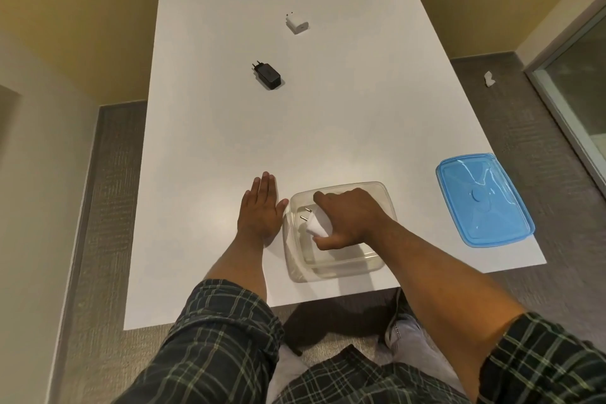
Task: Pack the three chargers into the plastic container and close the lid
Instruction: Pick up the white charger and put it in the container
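I see the clear plastic container [339, 231] standing open near the front edge of the white table [203, 141]. My right hand [349, 218] reaches inside the container, fingers closed around a white charger [315, 223] whose two prongs point left; whether it touches the container floor I cannot tell. My left hand [260, 207] lies flat, fingers spread, just left of the container. The blue lid [483, 200] rests right of the container. The black charger [268, 75] and second white charger [296, 22] lie well beyond it.
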Action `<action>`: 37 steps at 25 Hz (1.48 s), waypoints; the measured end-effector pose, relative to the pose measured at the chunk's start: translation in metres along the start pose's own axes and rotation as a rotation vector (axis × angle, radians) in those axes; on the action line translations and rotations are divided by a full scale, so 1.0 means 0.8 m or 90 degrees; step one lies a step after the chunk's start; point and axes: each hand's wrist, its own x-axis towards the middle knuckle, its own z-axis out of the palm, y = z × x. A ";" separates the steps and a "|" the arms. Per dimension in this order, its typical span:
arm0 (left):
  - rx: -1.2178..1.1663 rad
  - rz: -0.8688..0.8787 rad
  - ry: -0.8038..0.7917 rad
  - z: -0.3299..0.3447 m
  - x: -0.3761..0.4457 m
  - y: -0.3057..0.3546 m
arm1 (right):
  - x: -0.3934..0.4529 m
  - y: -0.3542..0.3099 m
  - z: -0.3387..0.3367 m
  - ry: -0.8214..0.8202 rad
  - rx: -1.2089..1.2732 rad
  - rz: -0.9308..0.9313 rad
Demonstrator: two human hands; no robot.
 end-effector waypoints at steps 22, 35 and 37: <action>-0.010 0.002 -0.018 0.002 0.001 -0.003 | 0.018 -0.040 0.061 -0.186 0.154 0.394; -0.008 -0.008 -0.042 0.001 0.003 -0.001 | 0.014 -0.007 0.054 -0.193 0.289 0.429; -0.007 -0.008 -0.045 0.001 0.004 -0.001 | 0.012 0.001 0.053 -0.209 0.270 0.426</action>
